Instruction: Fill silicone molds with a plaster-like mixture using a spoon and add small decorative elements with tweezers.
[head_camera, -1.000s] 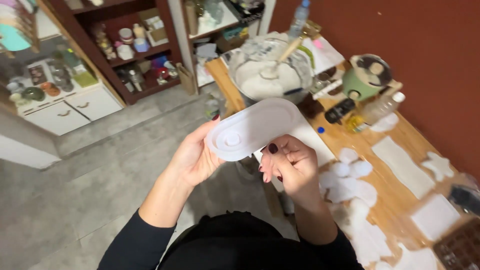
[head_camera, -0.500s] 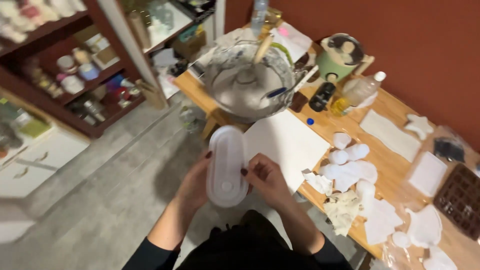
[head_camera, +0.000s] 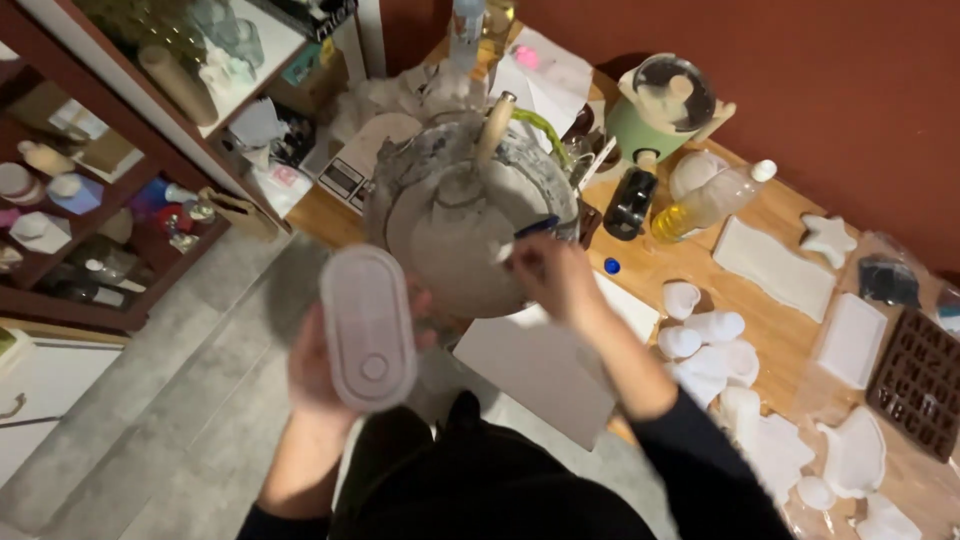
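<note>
Left hand (head_camera: 320, 375) holds the white oval mould (head_camera: 367, 327) from behind and below, fingers wrapped around its far side; the mould is raised off the wooden table (head_camera: 780, 340), out past its left edge and over the grey floor (head_camera: 150, 400). Long axis runs away from the person, toward the mixing bowl (head_camera: 470, 215); the broad face is turned up to the camera, the small round mark at the near end.

Right hand (head_camera: 555, 280) is at the bowl's near rim, fingers drawn together around a blue-handled tool (head_camera: 535, 228) (blurred, so the exact grip cannot be told).

Judged progress: the bowl holds grey-white mix, and a wooden-handled stirrer (head_camera: 493, 130) stands in it. The mould looks empty, so filling is not yet done. Finished white casts (head_camera: 700, 340) lie toward the table's right end, beside a brown tray mould (head_camera: 920, 380).
</note>
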